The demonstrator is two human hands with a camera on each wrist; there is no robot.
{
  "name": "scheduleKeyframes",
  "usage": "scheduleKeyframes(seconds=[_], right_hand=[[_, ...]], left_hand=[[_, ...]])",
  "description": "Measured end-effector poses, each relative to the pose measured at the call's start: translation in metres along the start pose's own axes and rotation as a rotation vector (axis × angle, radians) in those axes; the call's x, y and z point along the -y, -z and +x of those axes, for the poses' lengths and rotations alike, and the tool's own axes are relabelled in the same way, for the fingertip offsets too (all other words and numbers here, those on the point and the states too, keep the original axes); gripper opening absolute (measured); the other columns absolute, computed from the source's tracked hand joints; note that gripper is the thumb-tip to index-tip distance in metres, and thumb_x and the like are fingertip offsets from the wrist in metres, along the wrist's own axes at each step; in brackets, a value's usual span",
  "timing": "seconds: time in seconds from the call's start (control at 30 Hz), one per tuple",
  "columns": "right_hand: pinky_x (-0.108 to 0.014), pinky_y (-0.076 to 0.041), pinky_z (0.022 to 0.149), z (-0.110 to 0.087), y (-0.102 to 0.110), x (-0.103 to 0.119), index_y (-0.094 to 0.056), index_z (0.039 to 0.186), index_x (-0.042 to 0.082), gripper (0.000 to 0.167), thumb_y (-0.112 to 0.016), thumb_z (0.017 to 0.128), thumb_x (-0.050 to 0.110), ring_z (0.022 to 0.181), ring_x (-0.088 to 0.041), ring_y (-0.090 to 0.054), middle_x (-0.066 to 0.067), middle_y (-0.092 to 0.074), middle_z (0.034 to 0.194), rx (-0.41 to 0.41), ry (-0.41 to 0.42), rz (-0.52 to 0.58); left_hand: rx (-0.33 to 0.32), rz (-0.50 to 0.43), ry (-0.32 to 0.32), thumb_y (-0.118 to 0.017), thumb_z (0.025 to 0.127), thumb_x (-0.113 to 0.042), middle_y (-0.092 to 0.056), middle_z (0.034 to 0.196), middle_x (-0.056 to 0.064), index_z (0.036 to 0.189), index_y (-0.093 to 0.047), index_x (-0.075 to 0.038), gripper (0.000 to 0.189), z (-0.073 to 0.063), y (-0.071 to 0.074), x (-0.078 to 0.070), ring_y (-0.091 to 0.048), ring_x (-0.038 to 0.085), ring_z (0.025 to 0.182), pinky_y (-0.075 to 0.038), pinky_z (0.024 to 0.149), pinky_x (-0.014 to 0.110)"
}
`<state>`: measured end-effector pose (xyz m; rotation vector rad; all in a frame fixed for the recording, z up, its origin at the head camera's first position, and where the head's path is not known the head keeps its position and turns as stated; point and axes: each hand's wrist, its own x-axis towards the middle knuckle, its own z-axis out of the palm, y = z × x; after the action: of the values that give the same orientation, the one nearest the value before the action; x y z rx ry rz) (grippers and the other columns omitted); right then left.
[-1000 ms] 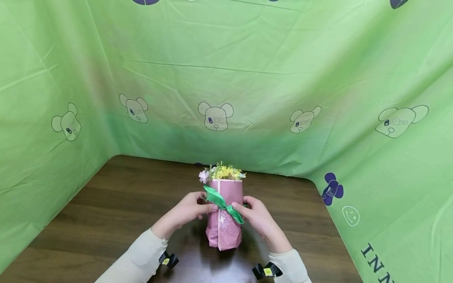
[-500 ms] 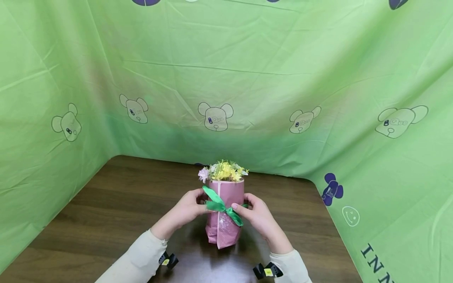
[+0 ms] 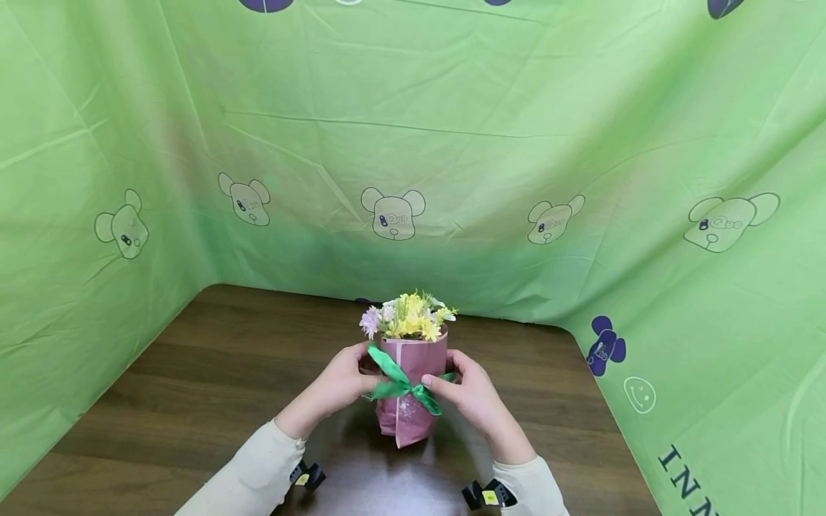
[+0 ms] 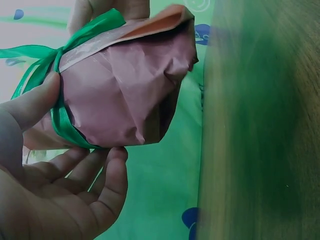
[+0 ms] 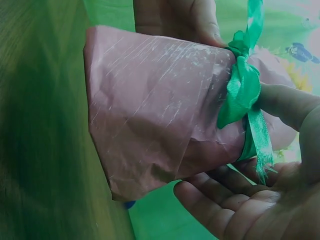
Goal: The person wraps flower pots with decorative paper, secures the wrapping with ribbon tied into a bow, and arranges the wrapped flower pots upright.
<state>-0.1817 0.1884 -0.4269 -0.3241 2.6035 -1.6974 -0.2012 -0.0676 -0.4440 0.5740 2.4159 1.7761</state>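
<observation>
A small bouquet, wrapped in pink paper (image 3: 422,358), is held between both hands in the head view. Its yellow, white and lilac flowers (image 3: 413,319) show above the paper rim, tilted somewhat towards me. Around its middle runs a green ribbon (image 3: 403,385), tied at the front with loose ends. My left hand (image 3: 338,380) grips the left side, its thumb on the wrap by the ribbon in the left wrist view. My right hand (image 3: 474,398) holds the other side, thumb beside the knot (image 5: 242,55). Fingertips behind the bouquet are partly hidden in the head view.
The bouquet is over a dark wooden table (image 3: 245,358). A green cloth (image 3: 393,143) printed with bear heads encloses the table at the back and both sides. Black wrist devices (image 3: 488,494) are worn at the cuffs.
The flower end has tipped towards me, showing more blooms, while the paper's lower end has moved up slightly in view. My left thumb has slid left, away from the knot.
</observation>
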Motion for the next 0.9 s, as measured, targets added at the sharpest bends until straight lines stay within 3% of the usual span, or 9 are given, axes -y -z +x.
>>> scheduleKeyframes(seconds=[0.13, 0.3, 0.53, 0.9], right_hand=[[-0.033, -0.051, 0.084, 0.000, 0.000, -0.001, -0.067, 0.122, 0.009, 0.043, -0.084, 0.085, 0.024, 0.094, -0.017, -0.061, -0.006, -0.069, 0.103, 0.006, 0.011, -0.001], [-0.034, -0.052, 0.085, 0.000, 0.000, -0.002, -0.066, 0.121, 0.011, 0.045, -0.085, 0.083, 0.026, 0.095, -0.017, -0.063, -0.003, -0.068, 0.103, -0.001, 0.019, -0.021], [-0.032, -0.053, 0.084, 0.001, 0.000, -0.006, -0.065, 0.120, 0.011, 0.045, -0.085, 0.082, 0.026, 0.099, -0.027, -0.064, -0.003, -0.068, 0.103, 0.005, 0.025, -0.038], [-0.031, -0.052, 0.080, 0.004, -0.002, -0.010, -0.065, 0.110, 0.012, 0.039, -0.086, 0.080, 0.023, 0.093, -0.021, -0.064, -0.002, -0.067, 0.099, 0.020, 0.055, -0.077]], left_hand=[[-0.031, 0.070, -0.009, -0.085, 0.075, -0.016, -0.069, 0.097, 0.005, 0.111, -0.063, -0.005, 0.043, 0.000, 0.000, 0.000, -0.067, 0.016, 0.085, -0.057, 0.073, 0.031], [-0.030, 0.070, -0.011, -0.085, 0.073, -0.013, -0.068, 0.091, 0.004, 0.104, -0.062, -0.007, 0.039, 0.001, 0.000, 0.002, -0.067, 0.016, 0.081, -0.057, 0.072, 0.034], [-0.023, 0.062, -0.004, -0.079, 0.072, -0.005, -0.068, 0.087, 0.002, 0.100, -0.063, -0.007, 0.033, 0.002, -0.002, 0.004, -0.067, 0.014, 0.078, -0.056, 0.072, 0.032], [-0.051, 0.118, -0.012, -0.077, 0.069, 0.002, -0.067, 0.087, 0.000, 0.099, -0.065, -0.006, 0.033, 0.005, -0.005, 0.009, -0.062, 0.013, 0.081, -0.054, 0.077, 0.030]])
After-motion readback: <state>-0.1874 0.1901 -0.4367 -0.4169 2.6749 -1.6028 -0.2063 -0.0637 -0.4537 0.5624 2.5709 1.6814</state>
